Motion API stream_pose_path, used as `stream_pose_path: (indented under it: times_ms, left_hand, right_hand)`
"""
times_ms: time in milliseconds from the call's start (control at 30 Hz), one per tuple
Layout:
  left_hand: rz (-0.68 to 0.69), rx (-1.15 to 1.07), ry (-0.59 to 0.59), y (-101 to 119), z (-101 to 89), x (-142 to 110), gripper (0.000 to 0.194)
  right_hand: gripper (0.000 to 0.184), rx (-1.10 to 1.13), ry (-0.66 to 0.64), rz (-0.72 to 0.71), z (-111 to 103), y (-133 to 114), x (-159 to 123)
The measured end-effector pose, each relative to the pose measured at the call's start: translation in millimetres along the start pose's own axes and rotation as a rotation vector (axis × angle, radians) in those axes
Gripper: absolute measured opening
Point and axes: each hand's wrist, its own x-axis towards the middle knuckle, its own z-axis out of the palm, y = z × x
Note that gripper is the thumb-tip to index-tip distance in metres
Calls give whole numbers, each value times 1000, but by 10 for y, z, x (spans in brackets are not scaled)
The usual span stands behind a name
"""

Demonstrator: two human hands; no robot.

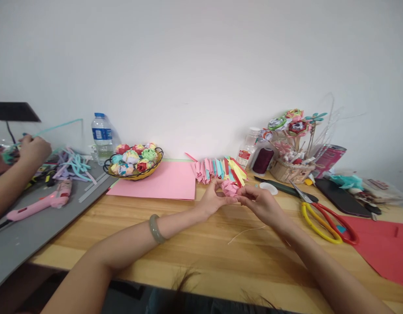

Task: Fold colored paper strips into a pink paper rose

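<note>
The person's 2 hands meet over the wooden table [188,257], both on 1 crumpled piece of pink paper [229,188]. The left hand [210,200] has its thumb and fingers pinched around the paper's left side; the right hand [258,201] has its fingertips closed on the right edge. The paper is raised just in front of a row of folded paper strips [208,171]. A bangle [155,229] circles the left forearm. A thread [246,233] lies on the table below the right hand. To the left, a basket [136,177] of paper flowers sits on a pink sheet [178,183]. To the right, scissors [320,223] with yellow and red handles overlap a red sheet [386,248]. At far left, another person's hand [34,150] is raised near a blue strip [60,125].
</note>
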Motion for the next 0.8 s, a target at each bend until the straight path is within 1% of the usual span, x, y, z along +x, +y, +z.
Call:
stream_pose_path:
  times_ms: [100,200,400,667,800]
  left_hand:
    - [6,0,38,-16,-6,7,52]
    - [-11,-29,43,-21,-6,9,50]
    - [16,-24,77,-4,3,10,47]
    - [14,-53,49,-27,-13,20,46]
    - [23,-45,59,-42,-32,30,45]
  right_hand:
    - [23,-63,22,-34,-11,-20,-6]
    - [23,-92,38,-33,-16,-18,-7]
    - [26,-47,50,-9,23,34,-4]
    - [25,30,27,13,30,60,-4]
    - [24,51,19,36,26,60,-3]
